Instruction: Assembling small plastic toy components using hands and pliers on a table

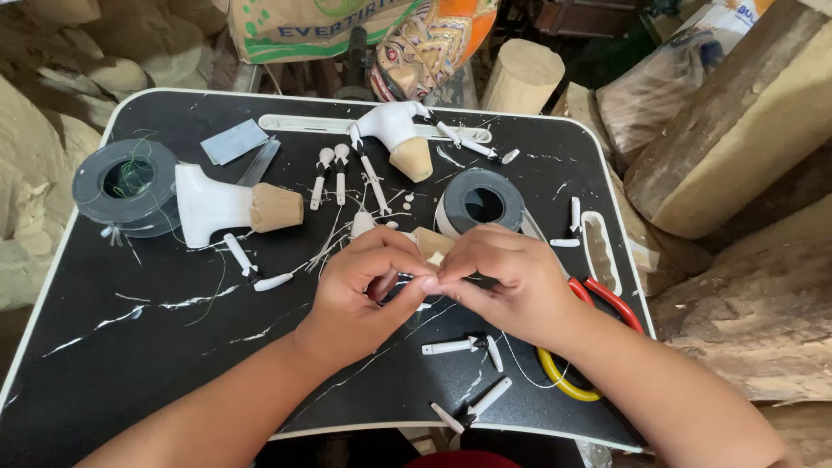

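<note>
Two tape rolls [478, 201], two hands [433, 282]

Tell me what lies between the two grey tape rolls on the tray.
In the head view, between the left grey roll and the right grey roll lie a white-and-wood carved piece and small white sticks.

L hand [360, 290] & R hand [503, 282] pinch small piece [431, 245].

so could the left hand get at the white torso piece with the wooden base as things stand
Probably yes: the torso piece lies in the open up and left of the left hand, nothing between, though both hands are busy pinching a small part.
</note>
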